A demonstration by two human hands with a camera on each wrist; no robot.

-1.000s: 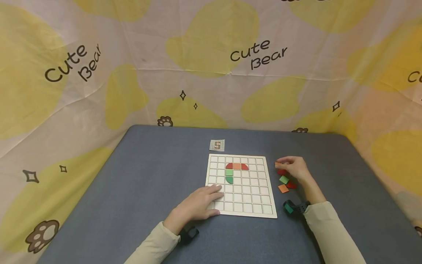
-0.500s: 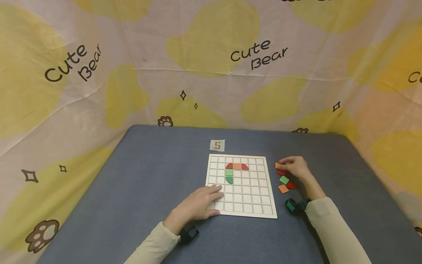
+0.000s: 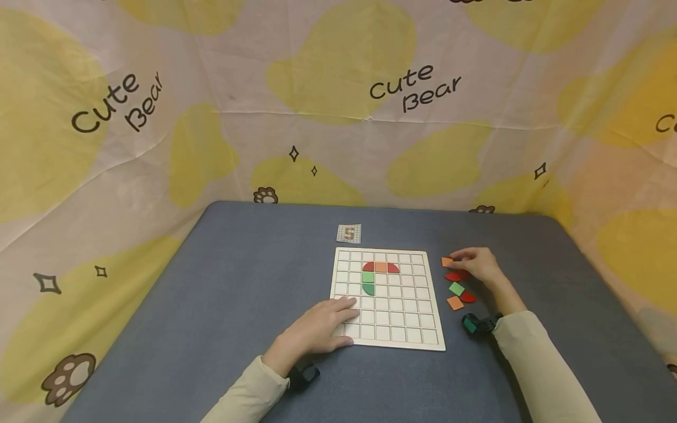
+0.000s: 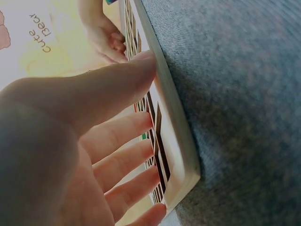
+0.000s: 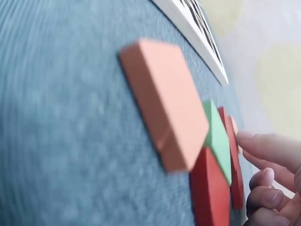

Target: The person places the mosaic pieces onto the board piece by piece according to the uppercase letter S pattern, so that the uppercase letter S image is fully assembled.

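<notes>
My left hand (image 3: 314,326) rests on the lower left corner of a white grid board (image 3: 391,346), fingers spread over the squares. In the left wrist view its thumb (image 4: 117,82) lies against the board's edge. Beyond the board's right side, my right hand (image 3: 478,264) pinches an orange square tile (image 3: 446,262) between thumb and fingertips. Just under that hand are a red curved piece (image 3: 453,276), a green square tile (image 3: 456,288), another red piece (image 3: 468,298) and an orange square tile (image 3: 455,302). On the grid sit red quarter-round pieces (image 3: 393,268), an orange square (image 3: 381,267), and light and dark green pieces (image 3: 368,289).
Behind the board lies a small card (image 3: 349,233) printed with a coloured S-like figure on a grid. The blue-grey cloth tabletop (image 3: 254,264) extends around the board. A patterned curtain (image 3: 328,88) stands along the table's back and sides.
My right hand has shifted slightly back and to the right, and the orange tile at its fingertips has moved a little away from the red piece. The left hand stays put.
</notes>
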